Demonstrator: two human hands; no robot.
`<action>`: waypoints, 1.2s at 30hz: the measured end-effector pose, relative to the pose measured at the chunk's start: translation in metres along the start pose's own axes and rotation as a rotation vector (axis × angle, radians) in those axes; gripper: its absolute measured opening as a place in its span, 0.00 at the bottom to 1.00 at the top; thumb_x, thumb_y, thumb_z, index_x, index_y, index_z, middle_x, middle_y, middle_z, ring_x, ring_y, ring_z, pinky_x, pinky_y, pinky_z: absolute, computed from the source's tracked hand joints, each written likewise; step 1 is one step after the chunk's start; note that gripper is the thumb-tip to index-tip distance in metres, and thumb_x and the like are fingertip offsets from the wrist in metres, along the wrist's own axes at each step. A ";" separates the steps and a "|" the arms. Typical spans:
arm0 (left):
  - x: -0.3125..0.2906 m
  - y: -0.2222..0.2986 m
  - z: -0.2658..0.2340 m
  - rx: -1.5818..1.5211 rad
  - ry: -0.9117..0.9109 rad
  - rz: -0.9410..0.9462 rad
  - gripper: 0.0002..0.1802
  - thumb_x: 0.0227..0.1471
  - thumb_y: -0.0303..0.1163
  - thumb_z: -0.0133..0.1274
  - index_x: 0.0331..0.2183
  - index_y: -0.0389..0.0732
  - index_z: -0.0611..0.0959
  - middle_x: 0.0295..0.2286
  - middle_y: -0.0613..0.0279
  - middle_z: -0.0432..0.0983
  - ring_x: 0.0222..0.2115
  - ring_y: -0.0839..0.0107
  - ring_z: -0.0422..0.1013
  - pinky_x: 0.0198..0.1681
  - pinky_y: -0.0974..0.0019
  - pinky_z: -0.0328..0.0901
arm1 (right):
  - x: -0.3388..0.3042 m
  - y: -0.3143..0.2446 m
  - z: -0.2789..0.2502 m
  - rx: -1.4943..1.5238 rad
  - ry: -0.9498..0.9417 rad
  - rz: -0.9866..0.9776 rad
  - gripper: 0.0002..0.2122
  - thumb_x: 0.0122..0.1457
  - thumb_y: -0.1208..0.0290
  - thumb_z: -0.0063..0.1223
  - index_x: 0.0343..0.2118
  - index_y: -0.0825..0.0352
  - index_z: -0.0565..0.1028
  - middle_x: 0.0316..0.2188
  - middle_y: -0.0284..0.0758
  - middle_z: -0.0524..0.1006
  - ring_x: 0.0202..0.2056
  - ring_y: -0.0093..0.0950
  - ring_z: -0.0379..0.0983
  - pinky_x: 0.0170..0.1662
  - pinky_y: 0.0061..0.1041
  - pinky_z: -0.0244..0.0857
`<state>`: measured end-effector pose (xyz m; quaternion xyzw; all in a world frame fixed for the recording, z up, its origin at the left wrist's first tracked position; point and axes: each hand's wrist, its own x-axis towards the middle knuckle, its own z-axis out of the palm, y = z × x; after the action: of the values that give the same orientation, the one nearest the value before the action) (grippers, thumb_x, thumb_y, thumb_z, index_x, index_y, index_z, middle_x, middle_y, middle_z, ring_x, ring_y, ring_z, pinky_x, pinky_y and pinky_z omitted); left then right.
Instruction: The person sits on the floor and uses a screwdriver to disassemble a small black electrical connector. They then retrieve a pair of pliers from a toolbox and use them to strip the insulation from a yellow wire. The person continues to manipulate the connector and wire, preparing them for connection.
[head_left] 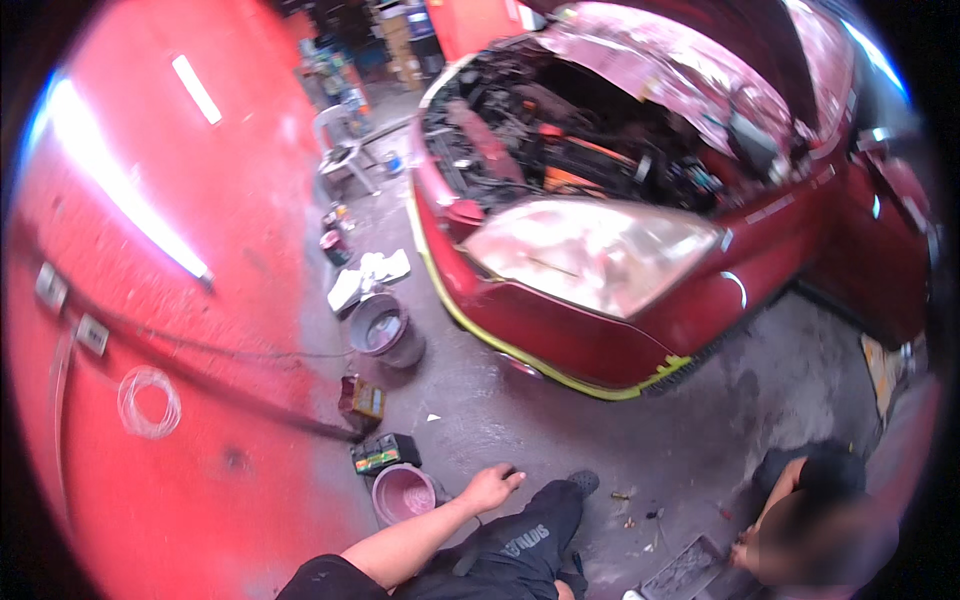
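Observation:
My left hand [492, 487] reaches out above my leg in dark trousers [505, 545], its fingers stretched and apart. A small dark patch shows at the fingertips; whether it is an object I cannot tell. Closest to that arm stands a pinkish bucket [408, 494], with a black-and-green car battery [383, 455] just behind it. My right hand cannot be made out; only a small bit of skin shows at the lower edge beside my leg. Ahead is a dark red car [560, 330] with its hood raised, the engine bay [580, 150] exposed and yellow-green tape along its front edge.
At the lower right a person [820, 500] crouches by a dark tray [685, 570]. Small loose parts [628, 522] lie on the floor nearby. Along the red wall [200, 350] stand a grey bucket [388, 335], a brown-yellow container [361, 403] and a white plastic chair [345, 150].

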<state>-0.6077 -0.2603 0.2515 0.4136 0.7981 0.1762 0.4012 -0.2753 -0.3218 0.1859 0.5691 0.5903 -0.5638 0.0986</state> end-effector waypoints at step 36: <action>0.251 -0.097 -0.247 0.800 -0.176 0.294 0.21 0.49 0.45 0.55 0.36 0.37 0.85 0.40 0.44 0.79 0.43 0.50 0.75 0.49 0.53 0.69 | -0.042 -0.121 0.111 0.582 0.798 0.491 0.18 0.56 0.64 0.58 0.45 0.71 0.77 0.36 0.46 0.80 0.39 0.33 0.78 0.42 0.31 0.71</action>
<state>-0.9366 -0.1040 0.2202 0.6591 0.6990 -0.1275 0.2464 -0.4145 -0.3973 0.2467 0.8633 0.2516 -0.4049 -0.1656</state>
